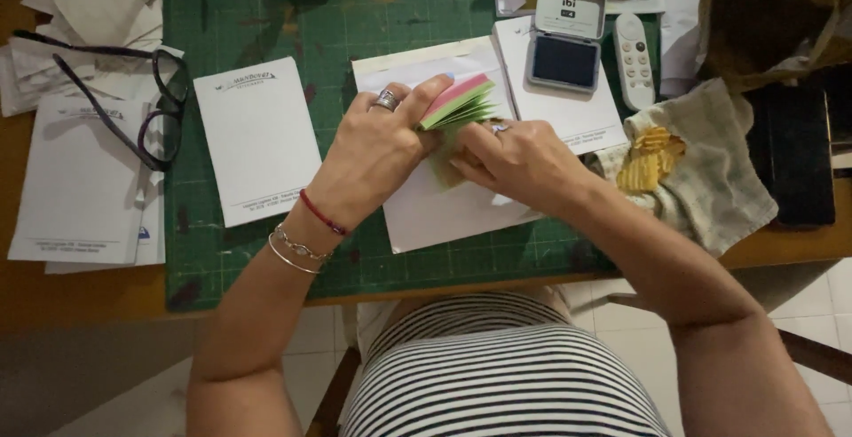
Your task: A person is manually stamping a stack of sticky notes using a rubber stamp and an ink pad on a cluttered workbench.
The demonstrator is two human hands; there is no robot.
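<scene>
1. A single view comes from a camera worn on the person's head.
2. It faces almost straight down over the near edge of the green cutting mat (266,251).
3. It sits close, with the forearms and striped shirt (497,375) filling the lower frame.
4. No second view overlaps it.

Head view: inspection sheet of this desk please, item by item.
Surface: green cutting mat on a wooden desk.
Job's things: pad of pink and green sheets, over white paper.
Clutter: letterhead sheets, glasses, open ink pad, white remote, cloth with a yellow crinkled item, dark case.
Hands: left hand and right hand both grip the pad, thumbing its sheets.
Cables: nothing seen.
Surroundings: tiled floor, chair edge.
</scene>
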